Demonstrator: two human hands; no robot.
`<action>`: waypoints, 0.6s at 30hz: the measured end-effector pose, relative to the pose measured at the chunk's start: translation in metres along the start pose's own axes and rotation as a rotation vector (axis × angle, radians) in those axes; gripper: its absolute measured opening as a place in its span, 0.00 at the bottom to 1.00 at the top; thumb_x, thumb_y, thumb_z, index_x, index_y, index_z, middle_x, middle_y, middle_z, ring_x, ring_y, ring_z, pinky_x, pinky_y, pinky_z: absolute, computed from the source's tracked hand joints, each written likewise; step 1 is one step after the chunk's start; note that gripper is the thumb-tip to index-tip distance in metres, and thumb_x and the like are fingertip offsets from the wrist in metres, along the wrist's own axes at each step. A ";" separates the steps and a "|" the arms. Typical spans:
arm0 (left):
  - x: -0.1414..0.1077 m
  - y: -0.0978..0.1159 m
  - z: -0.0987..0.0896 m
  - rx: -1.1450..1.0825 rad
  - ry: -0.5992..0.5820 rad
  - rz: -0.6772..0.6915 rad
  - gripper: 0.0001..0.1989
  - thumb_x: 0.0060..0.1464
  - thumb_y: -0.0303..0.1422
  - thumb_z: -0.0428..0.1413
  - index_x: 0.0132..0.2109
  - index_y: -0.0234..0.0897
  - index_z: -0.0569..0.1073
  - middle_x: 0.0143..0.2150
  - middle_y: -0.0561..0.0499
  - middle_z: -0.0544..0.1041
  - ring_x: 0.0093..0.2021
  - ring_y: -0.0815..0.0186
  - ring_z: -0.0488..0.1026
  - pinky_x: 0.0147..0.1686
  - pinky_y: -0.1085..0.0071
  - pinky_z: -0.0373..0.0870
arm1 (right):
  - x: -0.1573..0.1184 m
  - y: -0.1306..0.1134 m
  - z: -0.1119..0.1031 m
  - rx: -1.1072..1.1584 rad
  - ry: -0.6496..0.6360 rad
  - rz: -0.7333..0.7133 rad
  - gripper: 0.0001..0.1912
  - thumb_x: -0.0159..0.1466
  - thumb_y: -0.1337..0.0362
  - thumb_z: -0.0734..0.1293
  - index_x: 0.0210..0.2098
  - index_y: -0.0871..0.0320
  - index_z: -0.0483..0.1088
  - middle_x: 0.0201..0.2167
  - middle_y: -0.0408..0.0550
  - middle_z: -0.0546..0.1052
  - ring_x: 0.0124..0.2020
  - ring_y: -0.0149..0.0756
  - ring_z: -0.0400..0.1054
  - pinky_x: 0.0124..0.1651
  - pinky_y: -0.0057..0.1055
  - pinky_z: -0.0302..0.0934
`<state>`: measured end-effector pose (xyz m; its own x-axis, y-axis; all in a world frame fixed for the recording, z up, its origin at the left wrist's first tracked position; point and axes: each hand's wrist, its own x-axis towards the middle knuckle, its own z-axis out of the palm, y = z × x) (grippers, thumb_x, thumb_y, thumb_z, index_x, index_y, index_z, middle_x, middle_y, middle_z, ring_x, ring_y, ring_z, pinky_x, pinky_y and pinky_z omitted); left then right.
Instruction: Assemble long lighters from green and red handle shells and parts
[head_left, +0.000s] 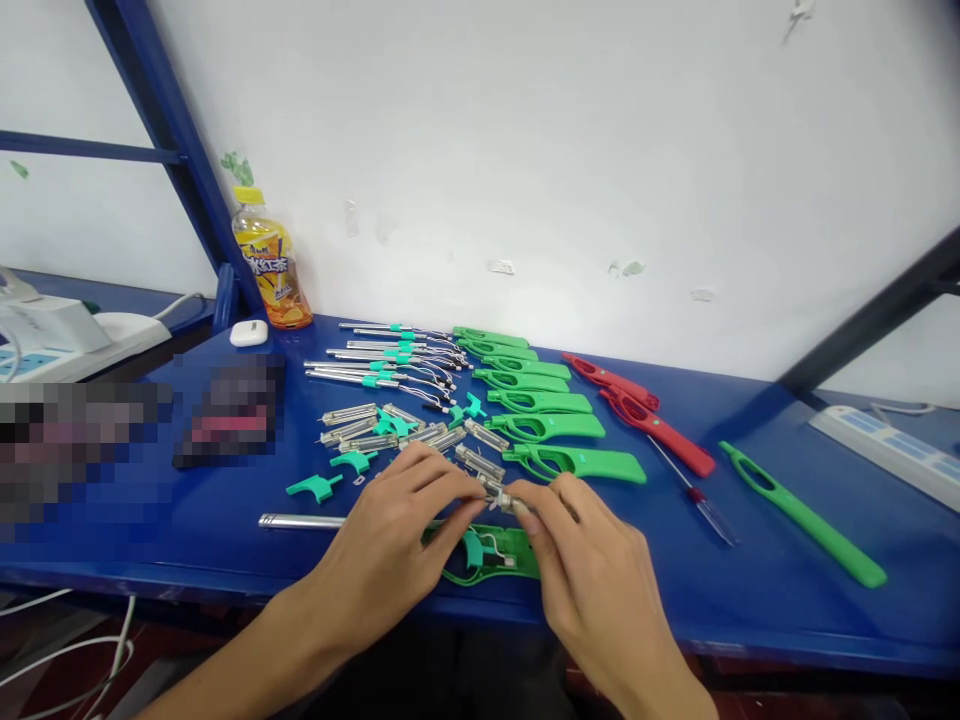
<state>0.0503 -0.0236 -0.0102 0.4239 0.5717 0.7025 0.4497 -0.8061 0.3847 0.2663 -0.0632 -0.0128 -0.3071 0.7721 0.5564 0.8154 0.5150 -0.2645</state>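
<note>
My left hand (397, 530) and my right hand (592, 570) meet near the table's front edge, both closed. Their fingertips pinch opposite ends of a small clear lighter gas tank (496, 496) with a metal valve; the fingers cover part of it. Just below lies a green lighter shell half (517, 560), with a turquoise trigger (474, 550) and a white wire in it. A silver lighter tube (300, 521) sticks out leftward from behind my left hand. Several other clear gas tanks (480, 462) and loose turquoise triggers (313, 487) lie just beyond my hands.
Wired metal tubes (375, 378) lie at the back beside stacked green shells (551, 428). Red shells (660, 425), a screwdriver (705, 510) and another green shell (817, 525) lie right. A drink bottle (270, 265) and a white case (249, 333) stand back left; a power strip (892, 450) right.
</note>
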 end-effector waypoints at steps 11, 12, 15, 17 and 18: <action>-0.001 0.000 -0.002 -0.029 -0.051 0.033 0.08 0.71 0.19 0.57 0.47 0.36 0.75 0.42 0.52 0.78 0.43 0.63 0.68 0.48 0.66 0.67 | 0.000 -0.001 0.000 -0.010 0.018 -0.124 0.12 0.81 0.68 0.57 0.57 0.57 0.70 0.38 0.46 0.70 0.37 0.42 0.63 0.42 0.38 0.56; -0.002 0.000 -0.002 -0.024 -0.053 0.037 0.08 0.71 0.19 0.57 0.47 0.36 0.75 0.42 0.51 0.78 0.43 0.63 0.68 0.48 0.66 0.67 | 0.000 0.000 0.001 -0.007 0.011 -0.125 0.12 0.81 0.68 0.57 0.58 0.57 0.70 0.38 0.46 0.70 0.37 0.42 0.62 0.42 0.38 0.55; -0.001 0.000 -0.002 -0.023 -0.052 0.043 0.08 0.71 0.19 0.57 0.47 0.36 0.75 0.42 0.51 0.78 0.43 0.63 0.68 0.49 0.66 0.67 | -0.001 0.000 0.002 0.013 -0.009 -0.126 0.12 0.81 0.68 0.58 0.58 0.58 0.70 0.38 0.46 0.70 0.37 0.42 0.62 0.43 0.38 0.55; -0.001 0.000 -0.003 -0.026 -0.054 0.043 0.08 0.71 0.19 0.56 0.47 0.36 0.75 0.42 0.51 0.78 0.43 0.63 0.69 0.50 0.66 0.67 | -0.001 -0.001 0.002 0.031 -0.014 -0.115 0.12 0.81 0.69 0.58 0.57 0.57 0.70 0.38 0.46 0.70 0.38 0.42 0.62 0.44 0.38 0.54; -0.001 0.001 -0.003 -0.028 -0.054 0.042 0.08 0.71 0.19 0.56 0.47 0.36 0.75 0.42 0.52 0.78 0.43 0.63 0.69 0.50 0.66 0.67 | -0.001 -0.001 0.001 0.037 -0.011 -0.105 0.12 0.81 0.69 0.58 0.57 0.57 0.70 0.38 0.46 0.70 0.38 0.43 0.62 0.44 0.39 0.54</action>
<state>0.0479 -0.0251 -0.0088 0.4840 0.5436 0.6857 0.4083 -0.8334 0.3725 0.2653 -0.0637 -0.0141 -0.3958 0.7168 0.5741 0.7597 0.6068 -0.2339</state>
